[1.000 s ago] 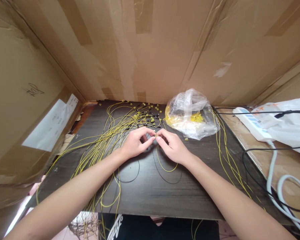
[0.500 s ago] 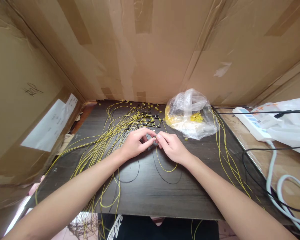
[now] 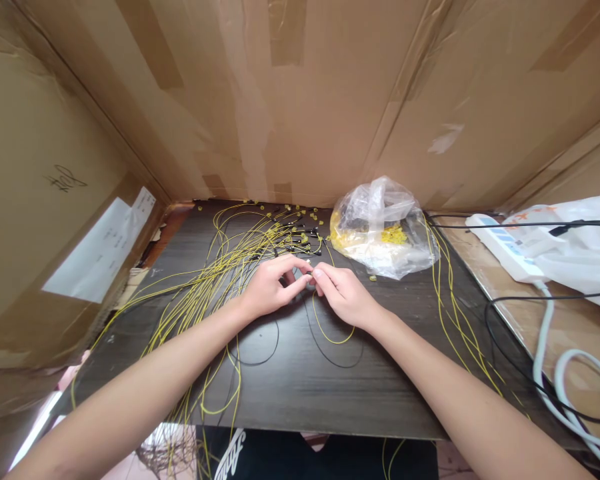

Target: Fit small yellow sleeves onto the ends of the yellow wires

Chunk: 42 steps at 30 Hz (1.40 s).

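My left hand and my right hand meet fingertip to fingertip over the dark tabletop. Both are closed in a pinch around something tiny, mostly covered by the fingers. A thin yellow wire loops down from beneath my right hand, and a thin dark wire curves below it. Beyond my left hand lies a bundle of yellow wires ending in small black connectors. Little yellow pieces are scattered around those ends.
A clear plastic bag with yellow bits inside stands at the back right. More yellow wires run down beside it. At the right are a white power strip and cables. Cardboard walls close in the back and sides.
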Each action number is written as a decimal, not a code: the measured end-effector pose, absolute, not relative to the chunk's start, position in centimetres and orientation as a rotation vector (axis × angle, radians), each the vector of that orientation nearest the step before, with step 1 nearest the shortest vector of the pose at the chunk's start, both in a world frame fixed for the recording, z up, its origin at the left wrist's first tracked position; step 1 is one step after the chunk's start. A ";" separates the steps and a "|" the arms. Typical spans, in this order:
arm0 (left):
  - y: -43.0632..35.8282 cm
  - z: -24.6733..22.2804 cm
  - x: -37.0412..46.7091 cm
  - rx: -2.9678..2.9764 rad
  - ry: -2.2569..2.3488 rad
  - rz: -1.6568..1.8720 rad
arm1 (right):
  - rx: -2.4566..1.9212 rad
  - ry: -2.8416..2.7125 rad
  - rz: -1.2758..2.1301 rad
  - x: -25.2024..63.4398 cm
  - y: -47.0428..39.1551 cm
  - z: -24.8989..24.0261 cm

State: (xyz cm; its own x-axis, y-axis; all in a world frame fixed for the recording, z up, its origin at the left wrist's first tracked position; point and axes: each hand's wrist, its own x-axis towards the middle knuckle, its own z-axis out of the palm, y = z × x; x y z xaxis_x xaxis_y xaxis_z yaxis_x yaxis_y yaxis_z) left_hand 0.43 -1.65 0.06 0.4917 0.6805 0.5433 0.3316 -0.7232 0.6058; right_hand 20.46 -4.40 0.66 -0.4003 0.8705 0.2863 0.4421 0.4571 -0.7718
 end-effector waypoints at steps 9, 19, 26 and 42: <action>-1.7 0.2 0.4 2.323 0.853 1.108 | -1.096 -2.015 0.799 20.5 -4.4 0.6; -1.6 0.0 0.4 2.249 0.885 1.134 | -1.100 -1.946 0.797 20.4 -4.4 1.1; -1.7 0.0 0.4 2.309 0.855 1.137 | -1.098 -1.989 0.826 20.5 -4.4 0.9; -1.5 -0.1 0.4 2.264 0.889 1.089 | -1.114 -1.963 0.762 20.5 -4.4 0.8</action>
